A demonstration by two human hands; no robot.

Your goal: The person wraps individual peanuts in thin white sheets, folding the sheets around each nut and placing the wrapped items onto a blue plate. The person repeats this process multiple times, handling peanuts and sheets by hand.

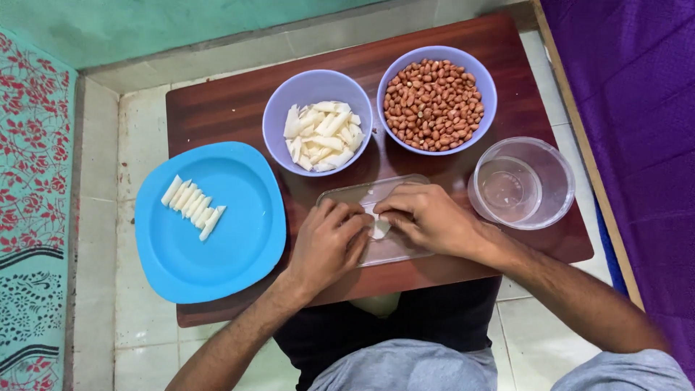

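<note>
Centre frame: left hand (327, 242) and right hand (423, 216) are both pinching one white pasta piece (379, 229) over a clear tray (347, 194); blue plate (239, 246) is lying at left.

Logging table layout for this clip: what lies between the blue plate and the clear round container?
In the head view, both hands, left and right, lie between the blue plate and clear round container, pinching a white pasta piece over a clear rectangular tray.
</note>
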